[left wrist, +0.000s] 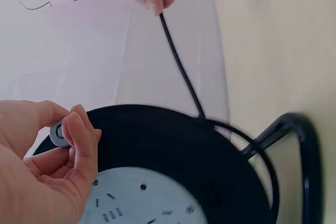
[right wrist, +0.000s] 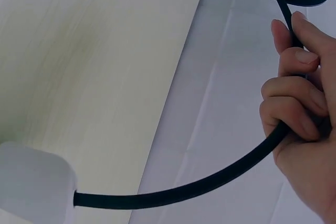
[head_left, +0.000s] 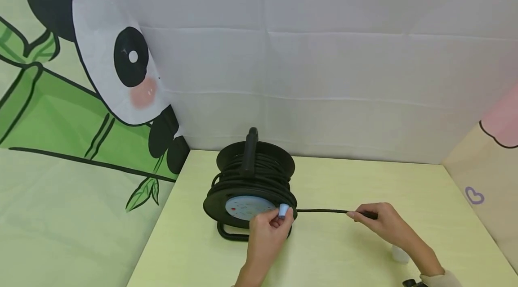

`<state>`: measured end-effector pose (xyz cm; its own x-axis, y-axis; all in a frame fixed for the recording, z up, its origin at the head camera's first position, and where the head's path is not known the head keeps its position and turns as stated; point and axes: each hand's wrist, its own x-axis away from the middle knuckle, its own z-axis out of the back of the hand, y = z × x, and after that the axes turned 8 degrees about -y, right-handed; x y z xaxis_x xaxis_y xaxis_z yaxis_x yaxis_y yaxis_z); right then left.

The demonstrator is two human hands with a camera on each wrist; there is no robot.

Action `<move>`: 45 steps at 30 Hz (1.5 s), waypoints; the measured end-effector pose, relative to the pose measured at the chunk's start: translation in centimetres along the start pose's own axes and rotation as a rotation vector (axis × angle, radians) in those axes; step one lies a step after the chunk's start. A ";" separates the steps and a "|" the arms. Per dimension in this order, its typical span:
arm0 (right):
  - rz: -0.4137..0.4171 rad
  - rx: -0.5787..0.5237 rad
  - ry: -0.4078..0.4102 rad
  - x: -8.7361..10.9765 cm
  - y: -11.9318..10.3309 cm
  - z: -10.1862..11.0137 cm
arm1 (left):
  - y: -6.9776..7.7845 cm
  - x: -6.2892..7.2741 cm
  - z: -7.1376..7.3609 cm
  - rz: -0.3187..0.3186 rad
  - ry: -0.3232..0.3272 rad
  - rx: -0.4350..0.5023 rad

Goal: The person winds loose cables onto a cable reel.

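Note:
A black cable reel [head_left: 214,204] stands on the table, wound with black cable, with a pale blue socket face [head_left: 247,207] in front. My left hand [head_left: 265,237] pinches the small light-blue crank knob [head_left: 283,210] near the face's right edge; the left wrist view shows the grey round end of the knob [left wrist: 59,134] between thumb and fingers. To the right, my right hand [head_left: 384,221] grips the cable [head_left: 321,210], which runs straight from the reel. In the right wrist view, fingers curl round it, and the tail ends in a white plug [right wrist: 34,184].
A black carry handle [head_left: 250,156] rises over the reel, and a tubular stand [head_left: 232,236] holds it up from the pale yellow table [head_left: 344,251]. Behind hangs a white cloth [head_left: 344,75]; a panda print [head_left: 109,53] covers the left side.

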<state>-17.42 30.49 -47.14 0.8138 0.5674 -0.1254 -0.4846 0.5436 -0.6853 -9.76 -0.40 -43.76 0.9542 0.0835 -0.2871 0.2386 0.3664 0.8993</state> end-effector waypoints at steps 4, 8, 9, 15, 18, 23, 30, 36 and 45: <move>-0.007 -0.013 0.000 0.2 -0.2 -0.4 | -0.9 0.4 -0.9 0.016 -0.031 -0.013; 0.003 -0.013 0.001 0.2 -0.3 -0.7 | -1.8 0.8 -1.5 0.045 -0.059 -0.026; 0.005 -0.012 0.004 0.3 -0.3 -0.8 | -2.0 1.0 -1.7 0.054 -0.062 -0.032; -0.007 -0.029 -0.014 0.3 -0.3 -1.3 | -3.8 1.7 -2.2 0.118 -0.068 -0.033; -0.023 -0.035 -0.049 0.2 -0.2 -1.5 | -5.0 2.0 -2.3 0.165 -0.079 -0.020; -0.047 -0.025 -0.091 0.2 -0.1 -1.8 | -7.5 2.6 -1.9 0.250 -0.100 -0.024; -0.017 0.002 -0.125 -0.1 -0.1 -2.6 | -10.0 3.1 -0.3 0.357 -0.092 -0.057; -0.063 -0.067 -0.160 -0.3 0.6 -3.5 | -11.2 3.4 1.0 0.380 -0.049 -0.110; -0.036 -0.152 -0.183 -0.3 1.7 -5.0 | -11.9 3.5 2.4 0.409 -0.046 -0.084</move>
<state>-16.86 28.18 -51.82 0.7510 0.6599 0.0235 -0.3915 0.4736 -0.7890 -8.87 -6.67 -54.65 0.9748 0.1972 0.1043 -0.1750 0.3858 0.9058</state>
